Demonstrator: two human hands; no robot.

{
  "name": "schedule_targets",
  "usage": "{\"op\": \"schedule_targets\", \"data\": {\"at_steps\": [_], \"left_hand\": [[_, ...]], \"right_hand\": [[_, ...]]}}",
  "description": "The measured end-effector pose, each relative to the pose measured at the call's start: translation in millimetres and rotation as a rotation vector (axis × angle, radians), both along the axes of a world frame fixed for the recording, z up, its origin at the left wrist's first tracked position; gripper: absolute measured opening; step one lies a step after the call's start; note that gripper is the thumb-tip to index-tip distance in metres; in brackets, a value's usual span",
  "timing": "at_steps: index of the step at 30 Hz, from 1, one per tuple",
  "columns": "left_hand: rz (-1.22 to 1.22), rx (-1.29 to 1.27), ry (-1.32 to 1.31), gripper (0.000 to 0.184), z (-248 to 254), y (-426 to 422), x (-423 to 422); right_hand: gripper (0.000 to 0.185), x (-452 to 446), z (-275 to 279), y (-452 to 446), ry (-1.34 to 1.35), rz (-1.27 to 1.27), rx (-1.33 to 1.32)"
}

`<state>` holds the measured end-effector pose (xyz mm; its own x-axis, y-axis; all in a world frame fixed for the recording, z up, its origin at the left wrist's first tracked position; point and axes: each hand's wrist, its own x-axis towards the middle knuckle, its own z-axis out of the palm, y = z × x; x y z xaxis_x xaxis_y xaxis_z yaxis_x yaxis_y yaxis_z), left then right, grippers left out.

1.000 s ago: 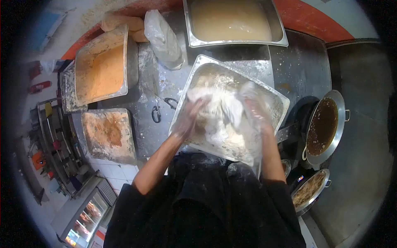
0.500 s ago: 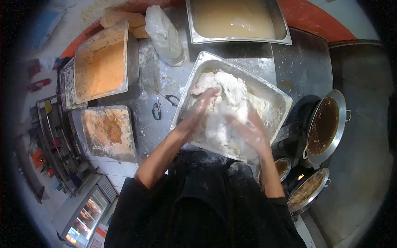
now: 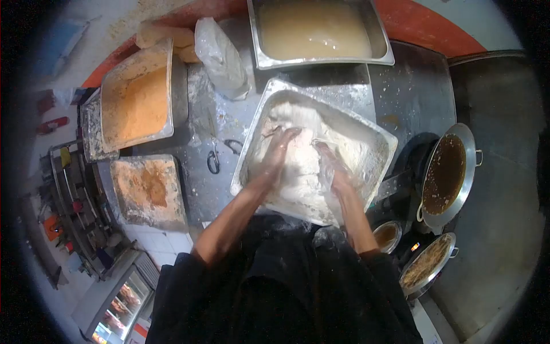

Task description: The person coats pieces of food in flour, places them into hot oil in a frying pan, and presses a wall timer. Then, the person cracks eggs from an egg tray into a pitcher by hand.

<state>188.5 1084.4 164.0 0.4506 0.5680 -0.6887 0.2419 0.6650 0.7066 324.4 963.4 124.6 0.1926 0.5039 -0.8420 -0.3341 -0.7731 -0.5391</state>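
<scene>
A deep metal tray (image 3: 372,123) with white flour (image 3: 355,143) in it stands tilted in front of me. Both my hands are down in the flour, one on each side of a flour-coated lump (image 3: 302,156); what lies under the coating is hidden. My left hand (image 3: 279,150) curls its fingers round the lump's left side. From the right, my right hand (image 3: 334,166) presses on it with bent fingers, partly blurred and whitened. Flour dust hangs at the tray's far side. Black-handled scissors (image 3: 213,162) lie left of the tray.
A tub of cloudy liquid (image 3: 321,60) stands behind the tray. At left are a tub of orange powder (image 3: 170,97), a shallow dusted pan (image 3: 177,195) and a plastic bag (image 3: 220,60). Two pans, one of dark oil (image 3: 447,172) and one of frying food (image 3: 427,261), stand right.
My hands have come closer together, and the lump between them has been worked lower into the flour. Loose flour is now spread at the tray's far side. The view has shifted slightly.
</scene>
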Motion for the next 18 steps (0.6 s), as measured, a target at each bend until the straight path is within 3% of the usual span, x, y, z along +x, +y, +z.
{"op": "schedule_targets", "data": {"at_steps": [3, 5, 6, 8, 9, 11, 12, 15, 16, 17, 18], "left_hand": [[-0.088, -0.088, -0.154, 0.045, 5, 4, -31], [-0.632, 0.477, 0.248, 0.048, -4, 8, -46], [-0.634, 0.475, 0.246, 0.048, -9, 8, -50], [-0.390, 0.625, 0.202, 0.053, -13, 3, -61], [-0.386, 0.625, 0.205, 0.053, -14, 3, -56], [-0.348, 0.877, -0.073, 0.054, -15, 13, -36], [-0.340, 0.887, -0.074, 0.054, -15, 15, -34], [-0.292, 0.740, -0.159, 0.066, -8, 16, -31], [-0.279, 0.685, -0.185, 0.071, -6, 18, -31], [-0.255, 0.515, -0.179, 0.075, -2, 15, -38], [-0.216, 0.344, -0.166, 0.079, 3, 11, -45]], "right_hand": [[0.081, -7, 82, -4, -0.197, 0.161, 0.057], [0.080, 6, 98, -11, -0.238, 0.138, 0.194], [0.080, 15, 84, -17, -0.210, 0.039, 0.291], [0.080, 28, 43, -7, -0.196, -0.156, 0.301], [0.077, 32, 43, 16, -0.264, -0.120, 0.206], [0.071, 21, 59, 69, -0.323, 0.027, -0.034], [0.068, 10, 68, 86, -0.288, 0.056, -0.095], [0.068, 1, -95, 47, 0.021, -0.376, 0.359], [0.070, -7, 8, 49, -0.120, -0.099, 0.074], [0.070, 3, 12, 27, -0.117, -0.106, 0.066], [0.070, 31, 15, -1, -0.023, -0.021, 0.294]]}}
